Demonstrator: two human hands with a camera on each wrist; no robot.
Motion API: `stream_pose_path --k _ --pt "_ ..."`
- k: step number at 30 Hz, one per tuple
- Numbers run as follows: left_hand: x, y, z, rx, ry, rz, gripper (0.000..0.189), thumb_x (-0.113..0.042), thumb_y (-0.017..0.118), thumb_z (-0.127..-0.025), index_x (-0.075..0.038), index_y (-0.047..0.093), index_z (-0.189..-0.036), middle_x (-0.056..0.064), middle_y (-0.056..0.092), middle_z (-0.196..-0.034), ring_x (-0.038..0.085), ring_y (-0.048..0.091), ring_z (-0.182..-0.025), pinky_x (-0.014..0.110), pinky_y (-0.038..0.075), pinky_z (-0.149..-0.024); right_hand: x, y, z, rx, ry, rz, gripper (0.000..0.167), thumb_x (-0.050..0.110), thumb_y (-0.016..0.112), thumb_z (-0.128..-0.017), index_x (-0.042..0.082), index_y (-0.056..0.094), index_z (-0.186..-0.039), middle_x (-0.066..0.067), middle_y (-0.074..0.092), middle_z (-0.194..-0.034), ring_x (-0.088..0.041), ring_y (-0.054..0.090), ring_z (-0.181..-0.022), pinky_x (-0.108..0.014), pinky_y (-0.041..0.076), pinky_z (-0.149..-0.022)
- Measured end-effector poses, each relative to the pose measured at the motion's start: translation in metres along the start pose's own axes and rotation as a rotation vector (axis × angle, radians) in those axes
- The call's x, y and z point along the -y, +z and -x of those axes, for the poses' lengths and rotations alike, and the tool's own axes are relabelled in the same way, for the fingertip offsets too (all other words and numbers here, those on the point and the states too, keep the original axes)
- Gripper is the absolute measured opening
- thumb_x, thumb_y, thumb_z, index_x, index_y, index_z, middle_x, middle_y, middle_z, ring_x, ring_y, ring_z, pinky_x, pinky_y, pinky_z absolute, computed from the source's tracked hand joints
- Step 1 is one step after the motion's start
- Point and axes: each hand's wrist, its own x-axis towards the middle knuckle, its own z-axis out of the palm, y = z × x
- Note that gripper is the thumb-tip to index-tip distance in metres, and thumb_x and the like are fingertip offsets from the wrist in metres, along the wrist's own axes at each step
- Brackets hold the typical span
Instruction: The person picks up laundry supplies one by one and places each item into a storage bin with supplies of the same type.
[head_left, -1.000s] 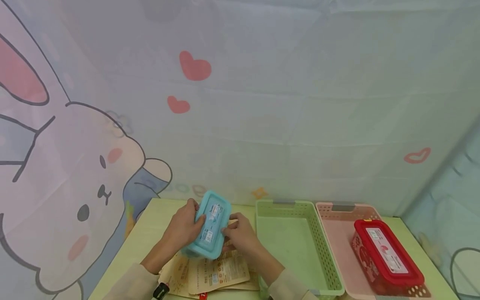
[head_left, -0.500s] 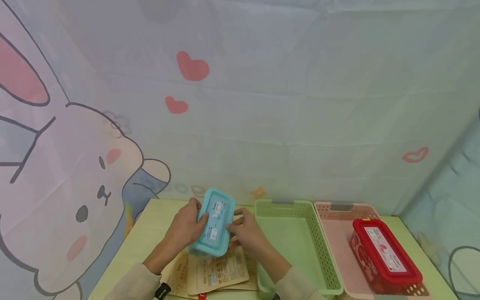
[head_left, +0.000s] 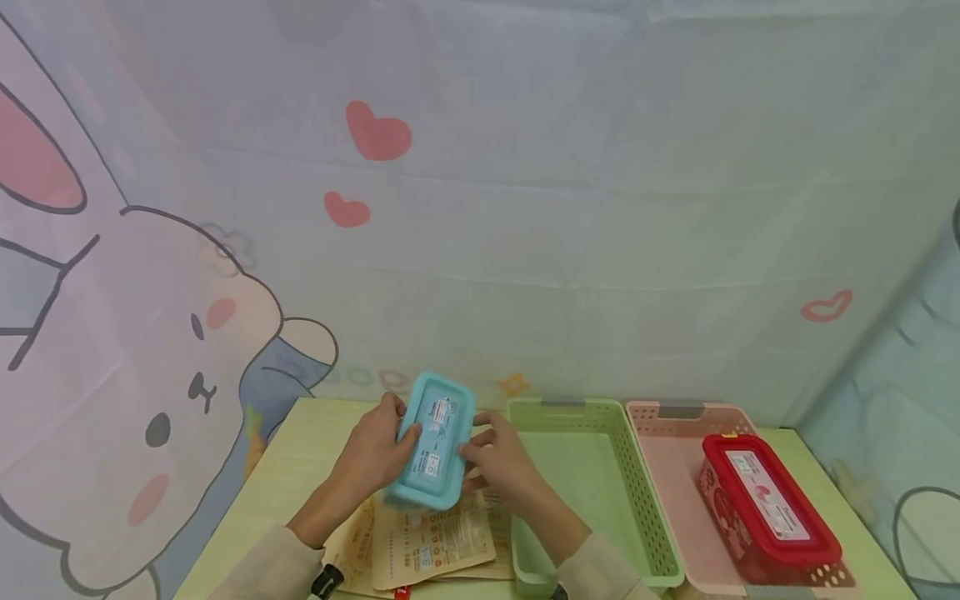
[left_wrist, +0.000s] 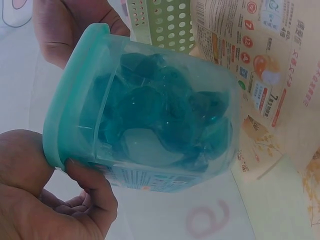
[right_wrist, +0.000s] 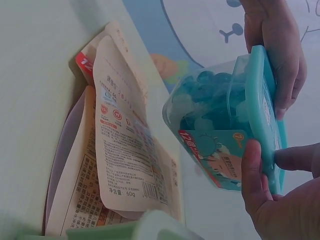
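Observation:
A clear box of laundry pods (head_left: 433, 437) with a teal lid is held up, tilted, above the table. Blue-green pods (left_wrist: 165, 115) show through its wall in the left wrist view. My left hand (head_left: 372, 450) grips its left side, with the thumb over the lid. At the opposite edge my right hand (head_left: 508, 467) pinches the lid's rim; the right wrist view shows the thumb on the lid and a finger (right_wrist: 252, 167) against the labelled side. Below the box lie several overlapping kraft-coloured pouches (head_left: 431, 546).
To the right stands a green basket (head_left: 628, 467), and beyond it a pink basket (head_left: 667, 475) holding a red-lidded box (head_left: 772, 500). A printed cloth (head_left: 570, 208) hangs behind the yellow-green table (head_left: 318, 429).
The box and both hands have moved slightly right and up, away from the pouches. The right hand's fingers have shifted along the lid's edge. The head view has drifted a little.

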Motion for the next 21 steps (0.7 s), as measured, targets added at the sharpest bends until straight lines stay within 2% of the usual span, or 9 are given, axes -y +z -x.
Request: stream_pose_path --k 6,13,21 --pt "-0.001 0.002 -0.001 -0.002 0.001 0.01 0.026 -0.013 0.07 -0.102 0.004 0.054 -0.114 0.007 0.057 -0.078 0.018 0.054 -0.064 0.034 0.046 -0.056 0.003 -0.003 0.001 0.002 -0.006 -0.001 0.053 0.005 0.068 -0.1 -0.001 0.043 -0.147 -0.022 0.058 -0.111 -0.028 0.07 -0.081 -0.048 0.065 -0.069" --pt "-0.003 0.003 -0.002 -0.015 0.011 0.007 0.027 -0.014 0.071 -0.102 0.004 0.055 -0.116 0.006 0.056 -0.078 0.018 0.053 -0.065 0.034 0.046 -0.057 0.008 -0.006 0.003 -0.005 -0.03 0.018 0.052 0.004 0.068 -0.1 0.0 0.045 -0.146 -0.022 0.058 -0.111 -0.028 0.07 -0.08 -0.043 0.064 -0.064" --pt "-0.006 0.003 -0.005 -0.017 0.019 0.013 0.028 -0.016 0.071 -0.102 0.003 0.055 -0.116 0.006 0.056 -0.08 0.017 0.053 -0.065 0.033 0.047 -0.058 0.009 -0.011 0.003 -0.019 -0.037 0.013 0.05 0.005 0.068 -0.101 0.0 0.046 -0.145 -0.022 0.058 -0.11 -0.027 0.07 -0.081 -0.046 0.065 -0.066"
